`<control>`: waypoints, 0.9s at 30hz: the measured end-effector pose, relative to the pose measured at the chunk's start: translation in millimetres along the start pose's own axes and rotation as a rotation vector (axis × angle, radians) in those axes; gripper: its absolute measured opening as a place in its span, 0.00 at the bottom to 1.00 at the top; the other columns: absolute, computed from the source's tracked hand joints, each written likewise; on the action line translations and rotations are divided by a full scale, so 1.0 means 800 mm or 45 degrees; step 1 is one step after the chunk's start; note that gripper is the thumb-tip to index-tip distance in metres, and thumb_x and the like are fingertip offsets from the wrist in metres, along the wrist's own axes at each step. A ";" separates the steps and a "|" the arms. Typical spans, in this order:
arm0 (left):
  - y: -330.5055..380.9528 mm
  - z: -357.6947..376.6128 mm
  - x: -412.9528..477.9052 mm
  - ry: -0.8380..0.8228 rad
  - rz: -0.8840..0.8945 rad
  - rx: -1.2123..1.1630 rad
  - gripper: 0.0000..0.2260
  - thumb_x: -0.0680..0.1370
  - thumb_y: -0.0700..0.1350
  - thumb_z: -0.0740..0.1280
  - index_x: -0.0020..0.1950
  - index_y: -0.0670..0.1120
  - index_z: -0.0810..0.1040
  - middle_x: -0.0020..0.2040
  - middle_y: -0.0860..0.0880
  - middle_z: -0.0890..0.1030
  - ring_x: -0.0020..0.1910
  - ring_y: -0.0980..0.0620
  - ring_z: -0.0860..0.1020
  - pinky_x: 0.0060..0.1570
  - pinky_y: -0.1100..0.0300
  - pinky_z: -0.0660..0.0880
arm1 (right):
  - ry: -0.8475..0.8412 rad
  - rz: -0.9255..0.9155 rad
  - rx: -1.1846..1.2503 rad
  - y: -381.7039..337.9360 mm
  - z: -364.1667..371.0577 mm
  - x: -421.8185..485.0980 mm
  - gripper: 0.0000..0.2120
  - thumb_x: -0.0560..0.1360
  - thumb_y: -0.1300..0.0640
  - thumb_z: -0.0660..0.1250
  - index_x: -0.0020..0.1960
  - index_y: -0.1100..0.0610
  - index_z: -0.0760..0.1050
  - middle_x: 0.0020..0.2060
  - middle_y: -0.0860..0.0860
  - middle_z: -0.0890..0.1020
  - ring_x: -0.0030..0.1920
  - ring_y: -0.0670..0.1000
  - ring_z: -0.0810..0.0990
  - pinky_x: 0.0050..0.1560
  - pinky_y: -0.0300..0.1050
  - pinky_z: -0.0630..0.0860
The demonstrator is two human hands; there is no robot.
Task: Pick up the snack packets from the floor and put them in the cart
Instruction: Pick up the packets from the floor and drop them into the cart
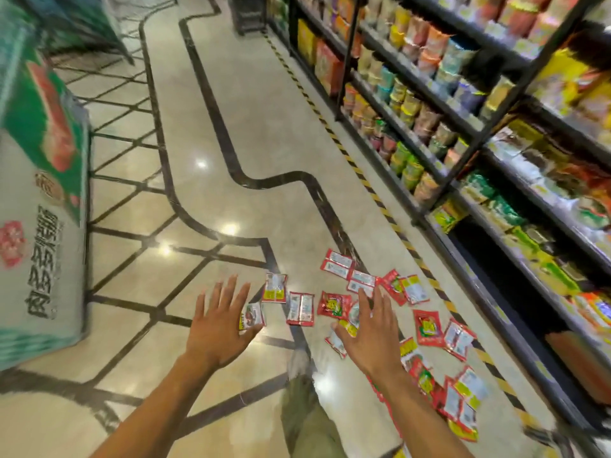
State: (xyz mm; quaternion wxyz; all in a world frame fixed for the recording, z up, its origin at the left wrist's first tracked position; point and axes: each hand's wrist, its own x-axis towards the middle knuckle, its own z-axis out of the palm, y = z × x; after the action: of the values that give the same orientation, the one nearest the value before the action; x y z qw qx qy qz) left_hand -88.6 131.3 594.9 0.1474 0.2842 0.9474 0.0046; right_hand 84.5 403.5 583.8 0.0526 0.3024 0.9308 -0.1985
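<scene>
Red snack packets are scattered over the floor, mostly on the right near the shelves. Both hands hover with fingers spread, gripping nothing. The right hand looks nearest the main bunch, while the left hand only has one stray packet by its thumb.

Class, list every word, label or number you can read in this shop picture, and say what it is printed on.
Nothing can be quoted.
Box: large dark Chinese characters, turned sideways, too blurred to quote.
Snack packets: labels too small to read.
Shelf goods: blurred, unreadable.
</scene>
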 end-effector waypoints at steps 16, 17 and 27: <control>-0.086 0.111 0.314 -0.270 0.051 -0.040 0.39 0.78 0.73 0.49 0.85 0.56 0.50 0.84 0.49 0.46 0.84 0.41 0.50 0.80 0.35 0.52 | -0.165 0.026 -0.010 -0.026 0.165 0.319 0.45 0.73 0.25 0.63 0.79 0.53 0.61 0.77 0.59 0.69 0.77 0.65 0.69 0.70 0.67 0.73; -0.092 0.133 0.331 -0.292 0.062 -0.037 0.39 0.78 0.74 0.48 0.85 0.56 0.49 0.84 0.49 0.45 0.84 0.42 0.48 0.80 0.36 0.50 | -0.145 0.013 -0.009 -0.021 0.191 0.329 0.44 0.74 0.26 0.64 0.79 0.55 0.63 0.76 0.60 0.71 0.75 0.65 0.71 0.70 0.66 0.73; -0.145 0.427 0.472 -0.470 0.106 -0.061 0.39 0.78 0.70 0.54 0.85 0.55 0.47 0.86 0.48 0.47 0.84 0.43 0.47 0.80 0.39 0.48 | -0.287 0.101 -0.056 0.043 0.499 0.430 0.46 0.77 0.27 0.60 0.83 0.55 0.55 0.81 0.61 0.63 0.79 0.65 0.63 0.77 0.64 0.66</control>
State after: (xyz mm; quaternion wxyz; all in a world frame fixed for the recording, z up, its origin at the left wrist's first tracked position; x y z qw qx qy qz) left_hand -354.4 212.3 153.1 0.3252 0.3155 0.8912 -0.0192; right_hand -183.6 454.9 132.1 0.1712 0.3133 0.9105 -0.2084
